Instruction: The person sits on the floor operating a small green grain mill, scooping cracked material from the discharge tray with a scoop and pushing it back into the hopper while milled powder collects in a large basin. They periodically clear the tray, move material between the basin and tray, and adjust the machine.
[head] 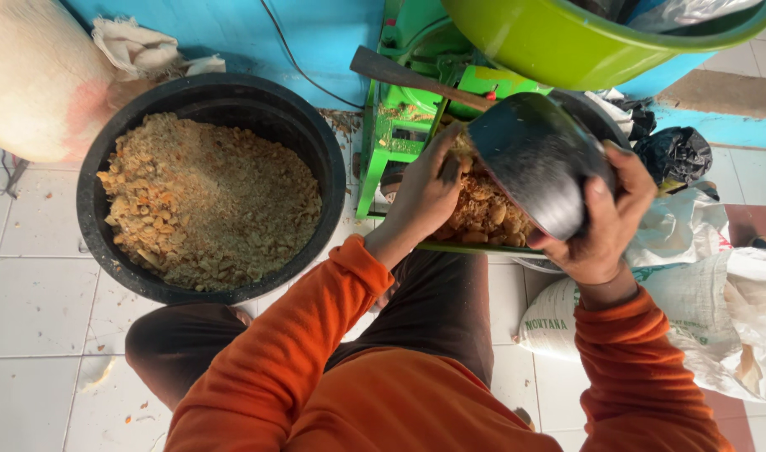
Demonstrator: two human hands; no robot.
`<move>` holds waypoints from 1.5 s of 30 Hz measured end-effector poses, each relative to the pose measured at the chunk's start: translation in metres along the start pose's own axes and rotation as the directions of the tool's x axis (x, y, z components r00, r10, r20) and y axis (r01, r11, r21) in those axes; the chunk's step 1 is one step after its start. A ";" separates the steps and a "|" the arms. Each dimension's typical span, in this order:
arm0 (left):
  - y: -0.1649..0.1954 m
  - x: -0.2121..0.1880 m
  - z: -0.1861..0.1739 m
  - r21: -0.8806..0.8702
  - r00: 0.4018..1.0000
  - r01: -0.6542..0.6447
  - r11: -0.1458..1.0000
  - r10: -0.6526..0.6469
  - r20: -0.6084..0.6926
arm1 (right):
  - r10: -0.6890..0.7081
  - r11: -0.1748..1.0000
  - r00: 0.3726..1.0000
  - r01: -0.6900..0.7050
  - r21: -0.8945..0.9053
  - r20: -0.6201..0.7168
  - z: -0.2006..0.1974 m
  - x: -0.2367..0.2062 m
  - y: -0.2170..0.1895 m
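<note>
Bright even daylight, soft shadows, slight glare on floor tiles (40,318), sharp focus, mild wide-angle edge distortion

Above hands: large lime-green plastic basin (567,42) overhangs, closing the way upward.
Ahead: green metal machine frame (395,134) and its wooden-handled lever (416,79) block forward reach.
Left: wide black round tub of tan crumbs (207,197) fills the floor; open white tiles (31,318) lie nearer.
Right: white woven sacks (718,301) and a black plastic bag (674,153) crowd the side.
</note>
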State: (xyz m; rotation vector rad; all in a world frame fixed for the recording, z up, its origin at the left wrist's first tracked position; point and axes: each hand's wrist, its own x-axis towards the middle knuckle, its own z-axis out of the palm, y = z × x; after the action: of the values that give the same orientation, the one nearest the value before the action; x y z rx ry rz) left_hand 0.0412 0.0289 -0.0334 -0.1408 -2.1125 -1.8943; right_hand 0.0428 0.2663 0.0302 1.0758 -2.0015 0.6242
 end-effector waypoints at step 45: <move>0.013 -0.016 -0.077 0.609 0.914 -0.400 0.685 0.346 0.211 | 0.074 0.993 0.995 -0.068 -0.093 0.065 -0.009 0.038 -0.037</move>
State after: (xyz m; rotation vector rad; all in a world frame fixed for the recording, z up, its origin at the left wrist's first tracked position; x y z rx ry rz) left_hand 0.0720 -0.0432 -0.0190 -0.4592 -2.4258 -0.8710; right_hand 0.0647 0.2352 0.0684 0.9872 -2.1139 0.5337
